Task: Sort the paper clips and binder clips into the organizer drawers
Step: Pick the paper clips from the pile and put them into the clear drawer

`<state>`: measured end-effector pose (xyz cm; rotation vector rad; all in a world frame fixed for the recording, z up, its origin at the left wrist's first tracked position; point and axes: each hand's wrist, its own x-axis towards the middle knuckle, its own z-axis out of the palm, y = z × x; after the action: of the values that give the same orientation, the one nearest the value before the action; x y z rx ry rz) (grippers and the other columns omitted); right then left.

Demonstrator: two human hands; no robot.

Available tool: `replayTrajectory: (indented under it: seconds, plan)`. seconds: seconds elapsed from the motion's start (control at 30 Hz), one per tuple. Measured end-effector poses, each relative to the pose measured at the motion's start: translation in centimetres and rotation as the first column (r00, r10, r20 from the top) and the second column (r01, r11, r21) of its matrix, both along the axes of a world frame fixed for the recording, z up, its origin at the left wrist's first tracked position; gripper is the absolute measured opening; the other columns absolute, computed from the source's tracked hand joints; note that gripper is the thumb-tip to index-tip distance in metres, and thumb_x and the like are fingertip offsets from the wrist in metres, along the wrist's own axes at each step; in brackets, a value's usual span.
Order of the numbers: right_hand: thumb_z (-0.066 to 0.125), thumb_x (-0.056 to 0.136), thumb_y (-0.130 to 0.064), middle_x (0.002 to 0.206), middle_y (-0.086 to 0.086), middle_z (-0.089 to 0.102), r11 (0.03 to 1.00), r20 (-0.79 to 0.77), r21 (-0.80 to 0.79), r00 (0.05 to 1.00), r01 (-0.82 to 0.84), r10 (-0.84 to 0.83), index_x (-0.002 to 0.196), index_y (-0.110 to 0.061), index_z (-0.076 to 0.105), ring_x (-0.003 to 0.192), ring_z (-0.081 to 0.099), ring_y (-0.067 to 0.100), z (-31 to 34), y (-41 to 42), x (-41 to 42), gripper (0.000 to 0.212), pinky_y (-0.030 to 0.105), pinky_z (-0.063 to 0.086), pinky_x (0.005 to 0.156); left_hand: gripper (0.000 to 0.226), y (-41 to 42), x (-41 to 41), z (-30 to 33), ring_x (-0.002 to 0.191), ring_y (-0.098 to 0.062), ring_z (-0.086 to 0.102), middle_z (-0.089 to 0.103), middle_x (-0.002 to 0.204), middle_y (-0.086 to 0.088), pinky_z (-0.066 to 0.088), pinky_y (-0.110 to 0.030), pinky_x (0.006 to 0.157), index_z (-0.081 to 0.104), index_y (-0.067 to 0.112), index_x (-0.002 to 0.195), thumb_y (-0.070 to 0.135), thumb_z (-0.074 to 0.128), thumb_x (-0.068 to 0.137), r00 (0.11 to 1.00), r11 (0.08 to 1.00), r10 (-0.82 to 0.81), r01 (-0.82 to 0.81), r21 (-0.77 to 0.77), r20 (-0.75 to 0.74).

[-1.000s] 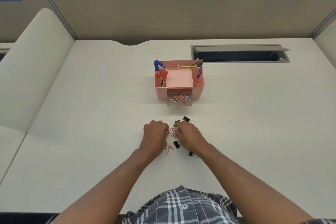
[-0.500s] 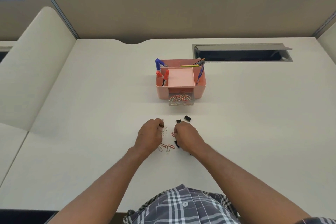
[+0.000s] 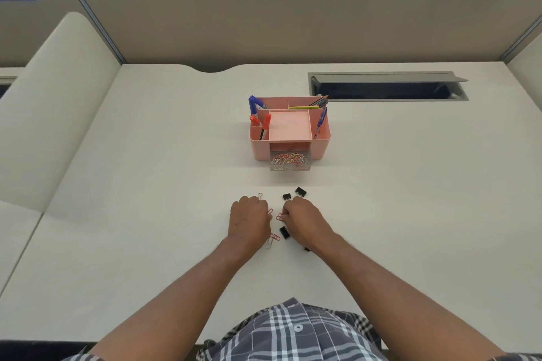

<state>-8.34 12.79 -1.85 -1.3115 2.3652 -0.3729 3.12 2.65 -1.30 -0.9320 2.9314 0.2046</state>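
Left hand (image 3: pixel 249 221) and right hand (image 3: pixel 305 221), side by side near the middle of the surface (image 3: pixel 146 214), fingers curled down over scattered paper clips (image 3: pixel 272 239) and binder clips (image 3: pixel 293 194). Each appears to pinch paper clips, probably gathering a batch; the grips are partly hidden. The pink organizer (image 3: pixel 290 129) stands toward the far edge, its clear drawer (image 3: pixel 289 162) pulled out toward the person, holding paper clips and ready to receive more.
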Motion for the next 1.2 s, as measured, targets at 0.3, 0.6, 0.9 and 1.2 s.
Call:
replayTrajectory:
  seconds: [0.3, 0.6, 0.9, 1.2]
  plan:
    - [0.052, 0.095, -0.017, 0.103, 0.012, 0.057, 0.998, -0.007, 0.031, 0.999, -0.050, 0.050, 0.096, -0.006, 0.062, 0.096, 0.054, 0.029, -0.1, 0.0, 0.4, 0.015, 0.039, 0.046, 0.076, 0.018, -0.6, -0.6, -0.6, 0.088, -0.026, 0.058, 0.067, 0.091, -0.002, 0.046, -0.036, 0.076, 0.067, 0.018, 0.090, 0.032, 0.055, 0.092, 0.996, 0.992, 0.077, -0.080, 0.097, 0.033]
    - [0.053, 0.088, -0.005, 0.107, 0.016, 0.054, 0.988, -0.036, 0.113, 0.993, -0.105, 0.109, 0.100, -0.002, 0.058, 0.096, 0.052, 0.031, 0.6, -0.4, 0.5, 0.013, 0.034, 0.035, 0.066, 0.017, -0.9, -0.7, -0.4, 0.084, -0.027, 0.054, 0.060, 0.087, -0.003, 0.038, -0.034, 0.067, 0.064, 0.016, 0.082, 0.023, 0.051, 0.088, 0.997, 0.996, -0.056, 0.053, 0.069, 0.045]
    - [0.048, 0.089, -0.002, 0.103, 0.017, 0.058, 0.990, -0.035, 0.109, 0.995, -0.092, 0.096, 0.098, -0.002, 0.059, 0.091, 0.055, 0.032, 0.8, -0.1, 0.1, 0.015, 0.034, 0.035, 0.066, 0.017, -0.5, -0.3, 0.4, 0.069, -0.027, 0.051, 0.063, 0.072, -0.005, 0.039, -0.036, 0.060, 0.057, 0.015, 0.071, 0.017, 0.049, 0.085, 0.999, 0.992, -0.046, 0.044, 0.116, 0.022]
    - [0.047, 0.084, 0.000, 0.108, 0.014, 0.059, 0.986, 0.025, 0.154, 0.998, -0.059, 0.055, 0.104, -0.004, 0.060, 0.097, 0.057, 0.032, 1.4, -0.4, -0.2, 0.024, 0.039, 0.049, 0.080, 0.020, -1.0, -0.3, 1.1, 0.066, -0.024, 0.055, 0.064, 0.068, -0.002, 0.046, -0.037, 0.061, 0.063, 0.014, 0.073, 0.018, 0.051, 0.087, 0.988, 0.976, 0.074, -0.044, 0.215, -0.137]
